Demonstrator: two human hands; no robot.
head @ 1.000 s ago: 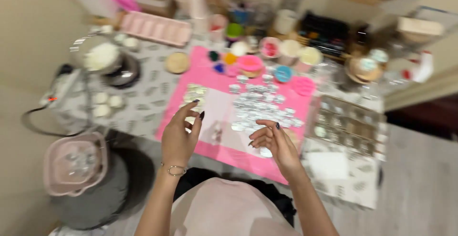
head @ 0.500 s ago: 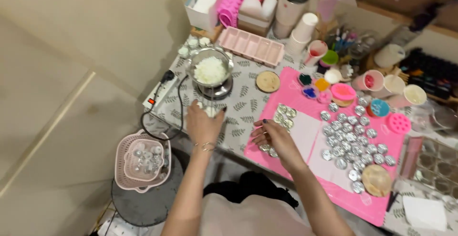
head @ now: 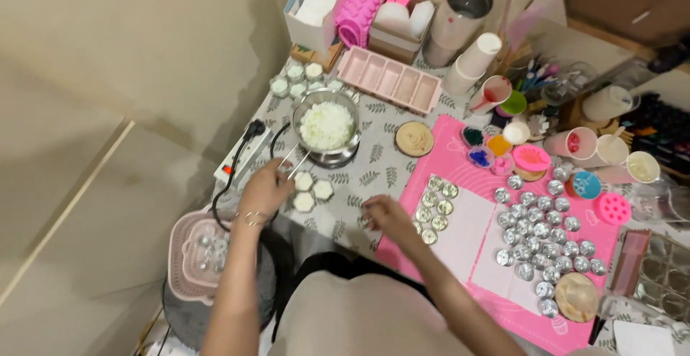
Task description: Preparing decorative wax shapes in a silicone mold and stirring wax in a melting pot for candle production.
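Two hands work at our patterned table. Our left hand closes around the thin metal handle of the small pot, which holds white flakes and sits on a round burner at the table's left end. Our right hand rests loosely curled just left of the pink mat; whether it pinches anything, we cannot tell. Small round tins crowd the mat. Behind the pot stand an open white carton and a pale pink rectangular tray.
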